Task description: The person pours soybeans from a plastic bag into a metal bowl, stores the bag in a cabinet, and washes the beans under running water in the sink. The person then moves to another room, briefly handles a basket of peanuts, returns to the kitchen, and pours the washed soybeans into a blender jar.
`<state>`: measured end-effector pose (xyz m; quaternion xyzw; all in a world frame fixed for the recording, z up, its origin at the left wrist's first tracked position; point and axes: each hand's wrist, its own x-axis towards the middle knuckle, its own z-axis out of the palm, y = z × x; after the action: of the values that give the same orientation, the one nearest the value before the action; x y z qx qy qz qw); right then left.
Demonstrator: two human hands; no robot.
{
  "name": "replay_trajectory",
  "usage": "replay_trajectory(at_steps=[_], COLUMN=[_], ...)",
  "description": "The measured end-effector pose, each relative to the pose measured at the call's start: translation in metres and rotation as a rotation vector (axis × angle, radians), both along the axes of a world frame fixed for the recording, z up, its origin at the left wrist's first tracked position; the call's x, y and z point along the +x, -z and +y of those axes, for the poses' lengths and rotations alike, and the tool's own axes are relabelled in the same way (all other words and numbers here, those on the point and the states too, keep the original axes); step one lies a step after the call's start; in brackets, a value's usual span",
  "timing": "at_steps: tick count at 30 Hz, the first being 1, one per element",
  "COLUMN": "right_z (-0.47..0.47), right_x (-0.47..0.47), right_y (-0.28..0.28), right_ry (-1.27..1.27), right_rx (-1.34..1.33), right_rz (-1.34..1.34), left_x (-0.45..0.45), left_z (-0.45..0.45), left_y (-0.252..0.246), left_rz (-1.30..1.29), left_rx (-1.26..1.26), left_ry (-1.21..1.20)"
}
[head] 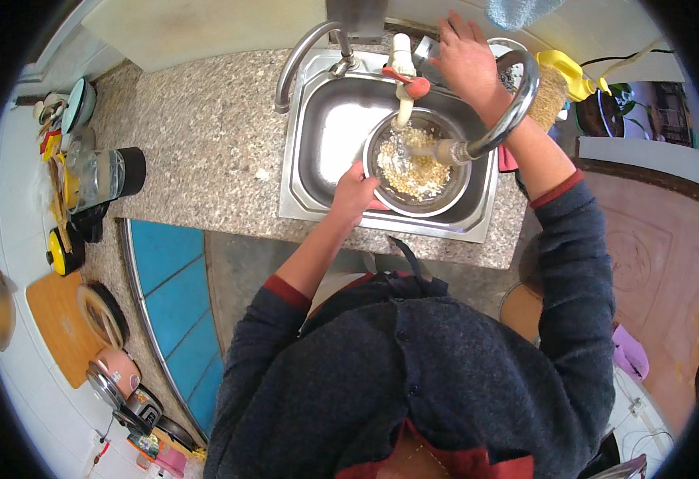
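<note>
My left hand (354, 194) grips the near-left rim of a round metal bowl (462, 179), its thumb over the edge. Pale yellow kernels or beans (418, 173) lie in water inside the bowl, which sits in a stainless steel sink (331, 126). A white tap with a red lever (402, 69) reaches over the bowl's far edge. From the right, a curved chrome spout (505, 135) ends above the bowl, with what looks like running water below its nozzle. My right hand (468, 63) is behind this spout, near the sink's back right corner, fingers apart and holding nothing visible.
Another curved chrome faucet (307, 54) stands at the sink's back left. A yellow plastic bottle (568, 75) is at the right beside a brown fibrous scrubber (547, 99). Along the left wall are a clear jug (98, 179), a wooden board (65, 326) and a pink pot (119, 371).
</note>
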<state>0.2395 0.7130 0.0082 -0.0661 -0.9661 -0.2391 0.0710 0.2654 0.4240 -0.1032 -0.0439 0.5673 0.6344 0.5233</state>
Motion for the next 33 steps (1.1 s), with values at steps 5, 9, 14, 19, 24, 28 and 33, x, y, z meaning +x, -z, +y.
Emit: replay_trajectory(at_steps=[5, 9, 14, 19, 24, 28, 33], right_z=[0.010, 0.011, 0.007, -0.051, -0.132, -0.191, -0.230], right_x=[-0.014, -0.017, 0.029, 0.126, 0.180, 0.127, 0.028], right_y=[0.004, 0.005, 0.007, 0.050, 0.106, 0.097, 0.067], right_ry=[0.231, 0.185, -0.153, -0.086, 0.011, -0.108, -0.352], right_rx=[-0.013, -0.003, -0.368, -0.752, -0.974, -1.153, -1.186], right_rz=[-0.157, -0.141, 0.184, 0.211, 0.107, 0.046, -0.025], left_x=[-0.005, -0.011, -0.029, -0.052, -0.082, -0.105, -0.132], left_z=[-0.012, -0.029, -0.066, -0.130, -0.189, -0.223, -0.251], left_y=[-0.010, -0.009, -0.031, -0.038, -0.037, -0.036, -0.012], left_rz=[0.013, 0.038, 0.018, 0.058, 0.125, 0.134, 0.143], left_rx=[0.004, -0.004, -0.115, -0.040, -0.085, -0.175, -0.213], left_ry=[-0.020, -0.027, -0.040, -0.152, -0.302, -0.375, -0.443])
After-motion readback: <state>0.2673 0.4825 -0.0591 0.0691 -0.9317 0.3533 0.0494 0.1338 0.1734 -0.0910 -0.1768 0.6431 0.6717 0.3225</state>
